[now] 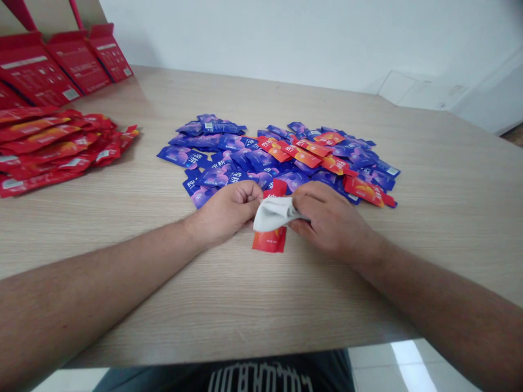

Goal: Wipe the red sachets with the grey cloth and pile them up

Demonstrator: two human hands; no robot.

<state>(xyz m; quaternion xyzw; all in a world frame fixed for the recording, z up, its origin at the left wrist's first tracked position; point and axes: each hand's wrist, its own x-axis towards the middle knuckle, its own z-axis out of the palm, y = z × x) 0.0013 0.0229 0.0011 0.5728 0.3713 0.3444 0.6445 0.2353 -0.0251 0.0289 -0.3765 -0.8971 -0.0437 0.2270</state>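
Note:
A small red-and-orange sachet (269, 240) is held upright in front of me, its middle covered by a folded whitish cloth (272, 214). At the sachet's left edge, my left hand (229, 209) is closed with curled fingers, pinching it; the fingertips are partly hidden. My right hand (330, 218) is closed on the cloth, which lies across the front of the sachet. Just beyond both hands spreads a loose pile of blue-purple sachets (220, 175). Several red sachets (304, 155) lie on the right part of that pile.
Larger red pouches (57, 141) are stacked on the left of the wooden table (196, 305). Behind them stand red boxes (79, 62) with raised flaps. A white wall (265, 43) borders the table's far edge.

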